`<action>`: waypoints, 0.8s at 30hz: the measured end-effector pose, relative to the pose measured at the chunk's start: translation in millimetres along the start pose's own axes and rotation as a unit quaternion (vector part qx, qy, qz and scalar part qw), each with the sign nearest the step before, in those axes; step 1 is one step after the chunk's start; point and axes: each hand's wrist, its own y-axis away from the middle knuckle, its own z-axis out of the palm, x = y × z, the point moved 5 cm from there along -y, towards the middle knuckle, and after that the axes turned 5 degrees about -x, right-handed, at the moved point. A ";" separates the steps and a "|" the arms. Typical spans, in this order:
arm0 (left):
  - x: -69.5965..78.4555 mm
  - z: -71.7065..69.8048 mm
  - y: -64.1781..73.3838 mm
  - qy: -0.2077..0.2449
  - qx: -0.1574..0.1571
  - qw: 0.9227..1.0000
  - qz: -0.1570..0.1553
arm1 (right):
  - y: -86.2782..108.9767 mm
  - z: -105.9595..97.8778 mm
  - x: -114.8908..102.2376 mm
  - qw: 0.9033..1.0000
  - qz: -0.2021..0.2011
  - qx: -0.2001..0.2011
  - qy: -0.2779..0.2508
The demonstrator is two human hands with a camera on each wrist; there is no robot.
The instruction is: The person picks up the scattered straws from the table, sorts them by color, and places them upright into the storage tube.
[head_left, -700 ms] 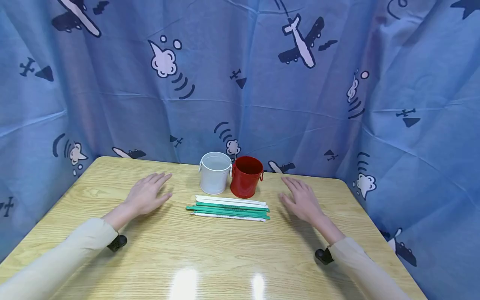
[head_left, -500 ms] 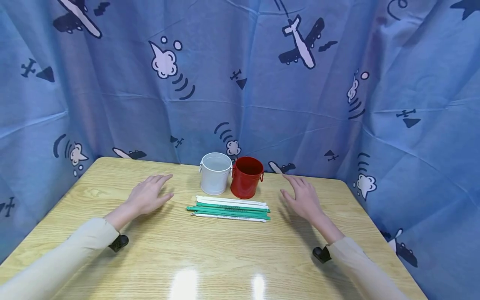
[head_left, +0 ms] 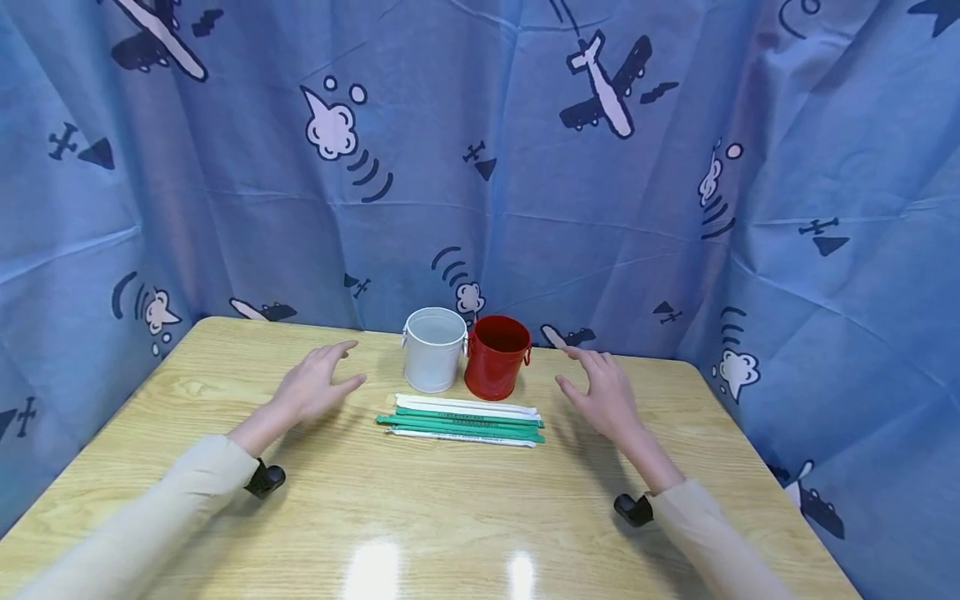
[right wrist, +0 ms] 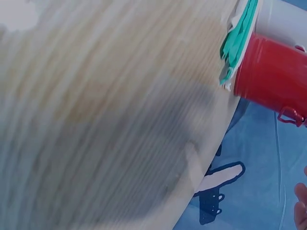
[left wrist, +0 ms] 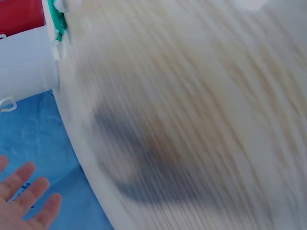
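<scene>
Both hands hover over the table and hold nothing. The left hand (head_left: 316, 385), its fingers loosely extended, is left of the white bucket (head_left: 434, 354) and the wrapped sticks. To the right of the red bucket (head_left: 496, 362), the right hand (head_left: 606, 395) has its thumb apart from its fingers. Between the hands lies a row of slim paper-wrapped sticks, green ones (head_left: 457, 422) among white ones (head_left: 468, 406). Both buckets stand upright side by side behind them. In the left wrist view, spread fingers (left wrist: 29, 191) appear at the lower left; the right wrist view catches only fingertips (right wrist: 301, 196).
The wooden table (head_left: 420, 508) has its back edge close to a blue curtain (head_left: 405, 167) printed with planes. A black wrist camera (head_left: 266, 479) sits under the left sleeve, another black camera (head_left: 633, 509) under the right.
The left hand has moved slightly right, toward the buckets and sticks. The right hand has shifted a little left. Buckets and sticks stay in place on the table.
</scene>
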 end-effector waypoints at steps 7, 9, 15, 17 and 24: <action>6.9 1.4 -6.2 0.021 0.012 1.000 0.000 | 1.8 4.6 -10.6 0.999 -0.018 0.023 -0.028; 10.3 1.1 -9.3 0.029 0.018 0.999 0.003 | 0.7 4.5 -13.7 0.999 -0.026 0.031 -0.033; 21.3 2.5 -16.6 0.064 0.023 0.998 -0.002 | -2.7 7.4 -23.1 0.997 -0.039 0.040 -0.050; 22.9 4.4 -19.6 0.079 0.027 0.996 -0.005 | -4.2 9.7 -26.7 0.997 -0.035 0.035 -0.061; 27.8 14.0 -33.0 0.124 0.022 0.992 -0.005 | -7.2 17.8 -39.9 0.995 -0.030 0.014 -0.095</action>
